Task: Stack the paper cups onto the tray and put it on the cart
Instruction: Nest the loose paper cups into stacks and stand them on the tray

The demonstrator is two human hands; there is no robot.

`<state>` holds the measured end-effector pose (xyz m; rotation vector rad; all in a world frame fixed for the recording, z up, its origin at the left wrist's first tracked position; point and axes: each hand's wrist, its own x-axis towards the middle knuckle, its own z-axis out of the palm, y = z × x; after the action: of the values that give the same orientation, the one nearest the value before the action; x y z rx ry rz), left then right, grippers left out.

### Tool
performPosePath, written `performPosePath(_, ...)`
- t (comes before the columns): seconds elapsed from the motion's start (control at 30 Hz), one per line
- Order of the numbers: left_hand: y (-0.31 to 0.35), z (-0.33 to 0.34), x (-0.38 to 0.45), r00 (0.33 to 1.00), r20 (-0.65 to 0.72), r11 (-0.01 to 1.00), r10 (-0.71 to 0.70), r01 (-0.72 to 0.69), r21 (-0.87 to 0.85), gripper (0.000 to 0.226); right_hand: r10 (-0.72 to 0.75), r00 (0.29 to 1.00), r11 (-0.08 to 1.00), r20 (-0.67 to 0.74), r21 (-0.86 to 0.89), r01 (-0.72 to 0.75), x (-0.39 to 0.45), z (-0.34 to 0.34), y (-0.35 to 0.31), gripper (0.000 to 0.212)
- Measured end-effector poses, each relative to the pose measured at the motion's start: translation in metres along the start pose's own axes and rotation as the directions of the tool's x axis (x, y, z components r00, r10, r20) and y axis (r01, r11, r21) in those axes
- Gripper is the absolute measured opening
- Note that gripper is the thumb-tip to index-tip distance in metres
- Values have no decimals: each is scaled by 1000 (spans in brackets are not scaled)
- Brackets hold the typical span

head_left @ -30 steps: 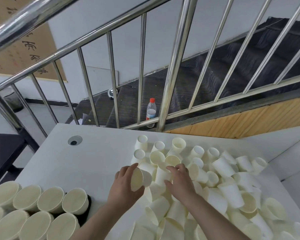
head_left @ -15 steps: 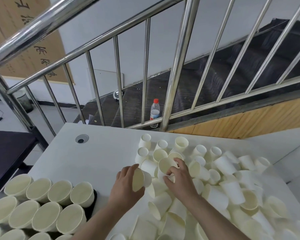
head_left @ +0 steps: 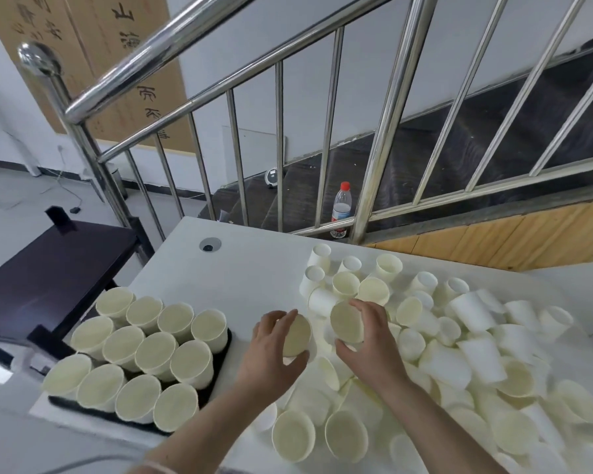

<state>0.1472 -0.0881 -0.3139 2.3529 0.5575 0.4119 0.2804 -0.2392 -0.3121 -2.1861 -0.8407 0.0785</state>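
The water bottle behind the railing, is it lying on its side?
No, the water bottle stands upright with its red cap at the top, behind the railing on the dark stairs.

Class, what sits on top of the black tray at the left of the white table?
Upright cream paper cups packed in rows fill the black tray. They cover its floor, so only its dark edge shows.

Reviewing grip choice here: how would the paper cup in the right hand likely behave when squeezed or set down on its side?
The paper cup in the right hand looks thin-walled, so probably light and easily dented. Its round tapered shape suggests it would roll in an arc, like the loose cups lying tipped.
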Motion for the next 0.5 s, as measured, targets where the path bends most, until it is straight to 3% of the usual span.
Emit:
performPosePath(0.2, -30, -37, -5, 994, -76, 994, 83, -88, -66, 70, 25, 998, 1000, 58, -16, -24, -1, 30, -43, 78)
performPosePath(0.5, -134, -130, -22, 982, -121, 978, 144, -160, -136, 65, 32, 997, 999, 71, 14, -34, -6, 134, -152, 77)
